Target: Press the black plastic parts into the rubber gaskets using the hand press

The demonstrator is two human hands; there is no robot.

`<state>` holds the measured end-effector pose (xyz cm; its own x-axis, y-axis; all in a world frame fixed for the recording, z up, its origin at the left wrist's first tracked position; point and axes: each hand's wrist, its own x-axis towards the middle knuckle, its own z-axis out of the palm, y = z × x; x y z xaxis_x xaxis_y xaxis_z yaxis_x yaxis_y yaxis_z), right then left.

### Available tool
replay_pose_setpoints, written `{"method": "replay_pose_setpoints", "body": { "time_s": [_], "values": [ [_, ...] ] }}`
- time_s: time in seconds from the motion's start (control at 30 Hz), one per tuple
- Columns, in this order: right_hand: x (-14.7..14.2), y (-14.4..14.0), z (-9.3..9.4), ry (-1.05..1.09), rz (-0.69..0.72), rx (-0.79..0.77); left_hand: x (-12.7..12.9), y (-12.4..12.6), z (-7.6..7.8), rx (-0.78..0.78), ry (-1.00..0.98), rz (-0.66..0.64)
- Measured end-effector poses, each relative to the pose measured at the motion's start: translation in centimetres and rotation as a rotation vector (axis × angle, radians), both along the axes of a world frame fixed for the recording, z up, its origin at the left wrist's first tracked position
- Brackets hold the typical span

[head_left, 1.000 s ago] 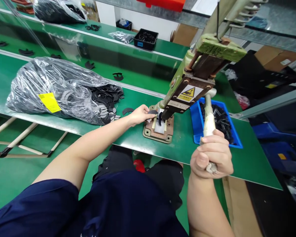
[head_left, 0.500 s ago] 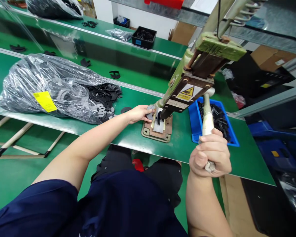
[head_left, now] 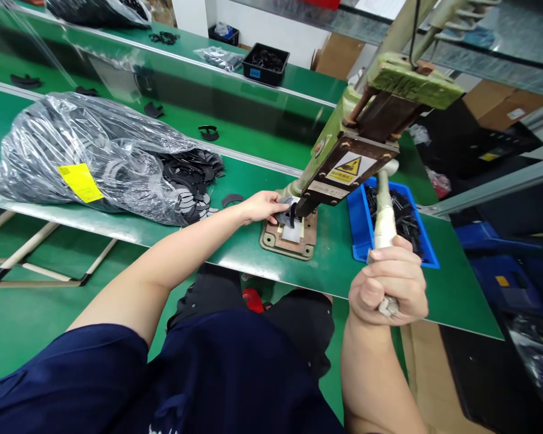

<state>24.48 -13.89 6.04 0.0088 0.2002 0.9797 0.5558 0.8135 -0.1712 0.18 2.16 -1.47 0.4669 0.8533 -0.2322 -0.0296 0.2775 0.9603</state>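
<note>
Grey piece (head_left: pixel 285 217) pinched in the left hand (head_left: pixel 263 207) has shifted toward three o'clock, now over the press base (head_left: pixel 309 237) beside the ram (head_left: pixel 304 208), apparently nearing alignment, while the right hand (head_left: pixel 391 286), at four o'clock, clenches the lever (head_left: pixel 384 217).

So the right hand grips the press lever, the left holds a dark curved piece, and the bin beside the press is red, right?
Not red: in the head view, the plastic bin beside the hand press is blue. The right hand grips the lever and the left hand holds a dark curved piece.
</note>
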Motion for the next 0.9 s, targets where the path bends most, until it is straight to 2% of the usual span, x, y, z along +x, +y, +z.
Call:
{"method": "replay_pose_setpoints", "body": {
  "time_s": [0.2, 0.47, 0.63, 0.77, 0.9],
  "values": [
    [-0.2, 0.2, -0.2, 0.046, -0.004, 0.015, -0.8, 0.2, -0.2, -0.048, 0.048, -0.004],
    [-0.1, 0.2, -0.4, 0.05, -0.017, -0.005, 0.3, 0.7, -0.3, 0.08, 0.133, -0.08],
    [0.0, 0.5, -0.4, 0.062, -0.025, 0.011, 0.2, 2.4, 0.4, 0.18, 0.25, -0.228],
    [-0.2, 0.7, -0.5, 0.057, -0.005, 0.043, -0.2, 3.2, 0.8, 0.177, 0.267, -0.286],
    [-0.3, 0.8, -0.5, 0.09, -0.012, 0.044, -0.3, 3.2, 0.4, 0.164, 0.233, -0.266]
  ]
}}
